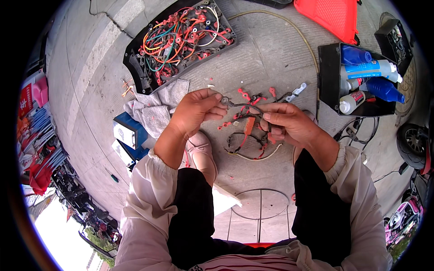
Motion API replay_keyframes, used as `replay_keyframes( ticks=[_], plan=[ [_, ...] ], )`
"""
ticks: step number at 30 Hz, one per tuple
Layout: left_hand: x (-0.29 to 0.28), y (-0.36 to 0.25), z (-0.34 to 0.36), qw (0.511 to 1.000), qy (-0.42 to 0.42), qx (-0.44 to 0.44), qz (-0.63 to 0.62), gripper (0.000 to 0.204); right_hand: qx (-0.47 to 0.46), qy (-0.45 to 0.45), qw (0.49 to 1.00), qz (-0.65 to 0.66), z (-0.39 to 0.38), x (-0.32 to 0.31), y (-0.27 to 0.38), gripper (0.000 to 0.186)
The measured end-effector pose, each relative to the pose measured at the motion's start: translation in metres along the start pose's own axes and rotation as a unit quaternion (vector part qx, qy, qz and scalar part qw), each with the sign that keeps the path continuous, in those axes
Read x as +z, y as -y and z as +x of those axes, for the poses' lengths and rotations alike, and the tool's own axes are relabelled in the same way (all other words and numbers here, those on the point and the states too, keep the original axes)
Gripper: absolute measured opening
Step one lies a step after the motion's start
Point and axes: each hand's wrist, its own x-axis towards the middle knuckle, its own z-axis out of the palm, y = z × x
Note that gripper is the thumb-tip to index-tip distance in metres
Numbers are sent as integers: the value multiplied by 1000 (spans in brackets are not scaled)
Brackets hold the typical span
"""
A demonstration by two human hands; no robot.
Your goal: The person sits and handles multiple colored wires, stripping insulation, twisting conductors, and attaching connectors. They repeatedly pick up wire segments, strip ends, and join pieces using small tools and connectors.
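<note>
I hold a short dark cable (244,105) across the middle. My left hand (199,108) pinches it by its metal ring terminal (225,100), fingers closed. My right hand (287,121) grips it farther along, thumb on top and fingers curled beneath. Under and just beyond my hands lie red and black terminal pieces (244,94), an orange block (249,126), a white plastic piece (297,91) and a loop of pale wire (246,154) on the ground. My feet in pink shoes (198,147) are partly hidden by my hands and legs.
A black tray (133,67) of tangled cables is at upper left, near a grey rag (149,119) and blue boxes (129,133). At right are a black bin (330,81) of bottles, a red plastic case (325,18), a hose (304,38) and a vehicle wheel (411,142).
</note>
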Motion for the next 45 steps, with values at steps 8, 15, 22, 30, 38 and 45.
replay_keyframes(
  ticks=[8, 15, 22, 30, 38, 45],
  plan=[
    [0, 1, -10, 981, 122, -41, -148, 20, -45, -68, 984, -160, 1, -6, -6, 34],
    [0, 10, -20, 980, 140, -35, -139, 24, -53, -65, 972, -220, 4, -10, -11, 34],
    [-112, 104, -85, 985, -77, -7, -156, 19, -79, -200, 952, -217, 11, -39, -18, 31],
    [-171, 273, -161, 933, -262, -162, -185, 21, -126, -20, 829, -545, 25, -64, -40, 32],
    [-147, 194, -85, 918, -299, -11, 261, 31, -111, -55, 752, -647, 31, -66, -70, 32],
    [-37, 63, -31, 990, -18, 92, 104, 35, -94, 42, 958, -268, 25, -25, -18, 32]
  ],
)
